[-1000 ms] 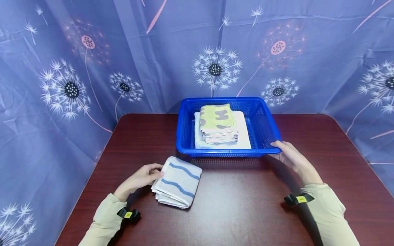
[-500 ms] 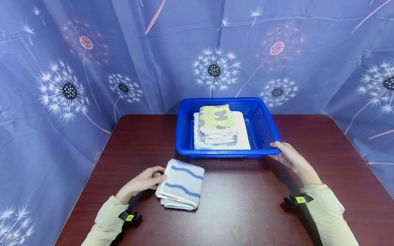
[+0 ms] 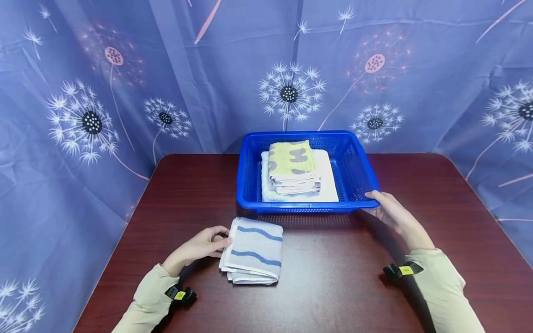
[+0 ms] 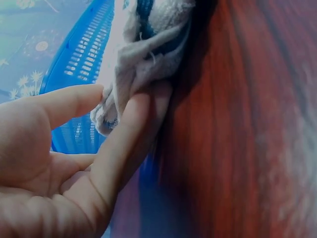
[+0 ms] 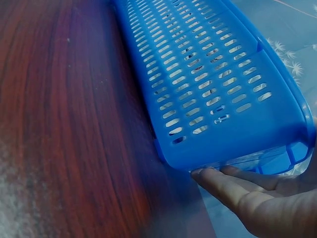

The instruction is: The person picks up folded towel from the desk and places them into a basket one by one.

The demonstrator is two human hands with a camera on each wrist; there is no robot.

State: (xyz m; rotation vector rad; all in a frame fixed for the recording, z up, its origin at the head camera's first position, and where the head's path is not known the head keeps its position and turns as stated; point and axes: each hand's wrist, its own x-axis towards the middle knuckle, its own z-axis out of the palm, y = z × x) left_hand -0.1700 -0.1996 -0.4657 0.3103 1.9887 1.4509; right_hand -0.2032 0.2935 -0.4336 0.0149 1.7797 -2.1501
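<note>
In the head view my left hand (image 3: 201,245) pinches the left edge of a folded white towel (image 3: 257,249) with wavy blue stripes. The left wrist view shows the thumb on top and fingers under its folded layers. My right hand (image 3: 395,216) grips the front right corner of a blue plastic basket (image 3: 308,205), thumb over the rim. From the right wrist, the fingers (image 5: 223,188) lie against the basket's outer end. Inside the basket, a folded yellow-green towel (image 3: 293,159) with grey patches sits on a larger white towel (image 3: 329,180).
A dark red wooden table (image 3: 333,277) carries everything, with the basket towards its back. Blue curtains (image 3: 225,69) with dandelion prints hang behind the table and along its sides.
My left hand and the striped towel have shifted a little to the right, and the towel has turned straighter. The right hand and the basket have stayed in place.
</note>
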